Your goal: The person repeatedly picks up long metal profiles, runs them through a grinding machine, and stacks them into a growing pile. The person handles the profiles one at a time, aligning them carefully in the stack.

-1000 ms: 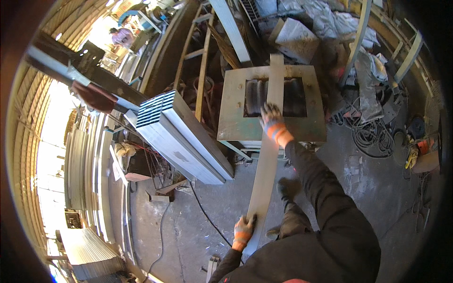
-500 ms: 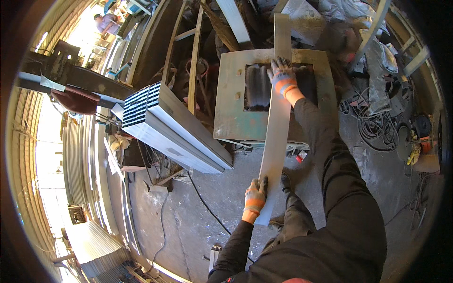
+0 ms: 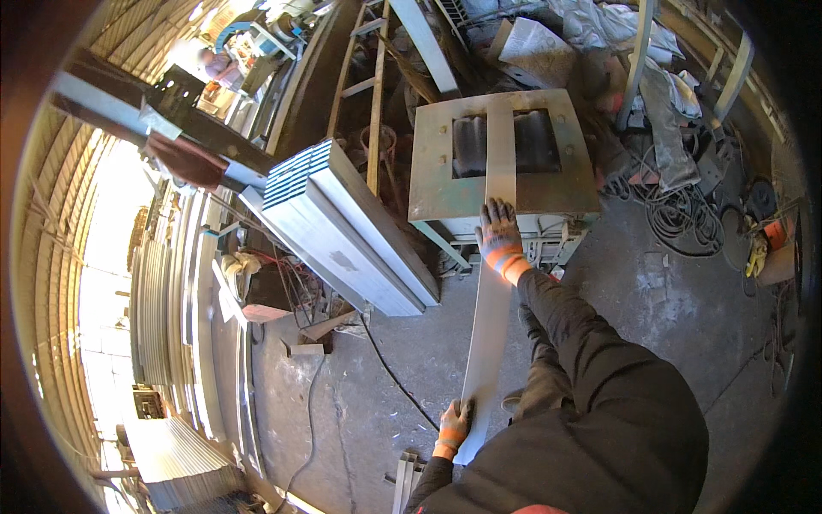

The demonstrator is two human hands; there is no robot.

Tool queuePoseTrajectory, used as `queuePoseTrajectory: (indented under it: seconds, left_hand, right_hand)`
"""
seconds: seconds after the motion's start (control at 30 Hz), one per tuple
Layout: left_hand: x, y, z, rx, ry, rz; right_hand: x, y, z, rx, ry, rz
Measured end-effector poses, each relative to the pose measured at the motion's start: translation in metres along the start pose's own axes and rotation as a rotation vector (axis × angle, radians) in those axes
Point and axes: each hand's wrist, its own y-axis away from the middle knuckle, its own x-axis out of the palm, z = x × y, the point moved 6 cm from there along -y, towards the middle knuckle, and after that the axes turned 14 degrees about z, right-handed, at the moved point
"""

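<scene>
A long, flat, pale metal bar (image 3: 488, 334) runs from the machine down toward my body. Its far part lies across the opening of a greenish metal machine (image 3: 432, 184), over a dark, worn drum or belt (image 3: 470, 146). My left hand (image 3: 453, 424), in a grey and orange work glove, grips the bar's left edge close to its near end. My right hand (image 3: 500, 236), gloved alike, rests flat on the bar just in front of the machine, fingers stretched out. The underside of the bar and some left fingertips are hidden.
Left of the machine leans a stack of silvery metal profiles (image 3: 342, 231). Coiled cables (image 3: 681, 223) lie on the floor to the right. A black cable (image 3: 390, 368) crosses the floor left of the bar. Another person (image 3: 221, 68) is far off at the upper left.
The bar has come back toward me, its far end now on the machine top. Both hands have moved nearer with it, the right from above the opening to in front of the machine.
</scene>
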Motion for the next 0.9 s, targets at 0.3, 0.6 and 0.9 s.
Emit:
queuePoseTrajectory:
  seconds: [0.3,0.6,0.9]
  left_hand:
    - [0.019,0.135,0.097,-0.106,0.039,0.070]
    - [-0.031,0.011,-0.070,0.113,-0.330,0.044]
    - [-0.059,-0.219,-0.307,0.206,-0.496,-0.259]
  right_hand:
    - [-0.001,0.140,0.061,-0.022,-0.074,0.097]
    - [0.012,-0.057,-0.025,0.127,-0.267,0.089]
    - [0.120,-0.392,-0.163,0.281,0.774,0.224]
